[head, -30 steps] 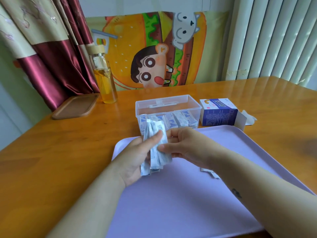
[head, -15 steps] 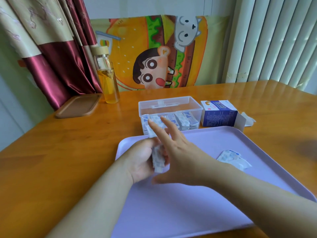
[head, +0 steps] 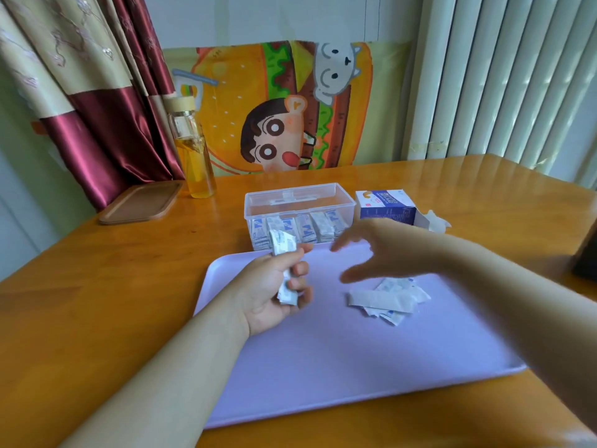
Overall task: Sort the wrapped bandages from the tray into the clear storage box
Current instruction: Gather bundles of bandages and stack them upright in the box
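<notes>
Clutching bandages (head: 283,243) (left hand (head: 273,287)), right hand (head: 389,250) splayed

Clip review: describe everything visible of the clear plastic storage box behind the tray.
The clear rectangular plastic storage box stands upright, no lid on it, on the wooden table beyond the lilac tray. Its walls are transparent under a thicker rim; a clasp-like moulding shows on the far wall. Along its near wall, wrapped white-and-blue bandages stand on edge in packed rows. A blue-and-white carton sits close at its right; whether they touch cannot be told.
</notes>
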The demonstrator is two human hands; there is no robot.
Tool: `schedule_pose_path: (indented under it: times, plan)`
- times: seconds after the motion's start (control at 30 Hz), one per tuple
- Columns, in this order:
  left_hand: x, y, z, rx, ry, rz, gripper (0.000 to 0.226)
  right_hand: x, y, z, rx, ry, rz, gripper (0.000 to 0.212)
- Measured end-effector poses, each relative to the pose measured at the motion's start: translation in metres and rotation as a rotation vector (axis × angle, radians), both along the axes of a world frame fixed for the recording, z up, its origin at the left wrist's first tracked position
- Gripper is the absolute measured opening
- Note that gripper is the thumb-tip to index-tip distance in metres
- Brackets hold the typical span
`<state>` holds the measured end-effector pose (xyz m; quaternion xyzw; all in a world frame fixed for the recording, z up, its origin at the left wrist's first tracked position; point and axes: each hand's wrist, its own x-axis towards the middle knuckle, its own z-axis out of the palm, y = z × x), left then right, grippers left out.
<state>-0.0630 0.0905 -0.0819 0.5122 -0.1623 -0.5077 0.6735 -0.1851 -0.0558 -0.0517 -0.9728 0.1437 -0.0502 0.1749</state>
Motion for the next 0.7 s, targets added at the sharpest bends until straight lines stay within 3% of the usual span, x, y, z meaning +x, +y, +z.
schedule_pose_path:
  times: [0.13,0.23,0.5,0.7]
  plan:
    - [-0.002,0.002,0.004,0.011,0.010,0.052,0.015,-0.017,-0.020,-0.008,-0.122,0.415,-0.022,0.058]
    - [-0.004,0.005,0.005,0.014,0.007,0.036,0.015,-0.018,-0.027,-0.013,-0.097,0.536,-0.038,0.049]
    - [-0.007,0.016,0.008,0.023,-0.007,0.027,0.016,-0.022,-0.031,-0.013,-0.045,0.501,-0.064,0.024]
    - [-0.006,0.020,0.005,0.031,0.005,0.053,0.018,-0.027,-0.037,-0.013,0.235,0.296,-0.158,0.016]
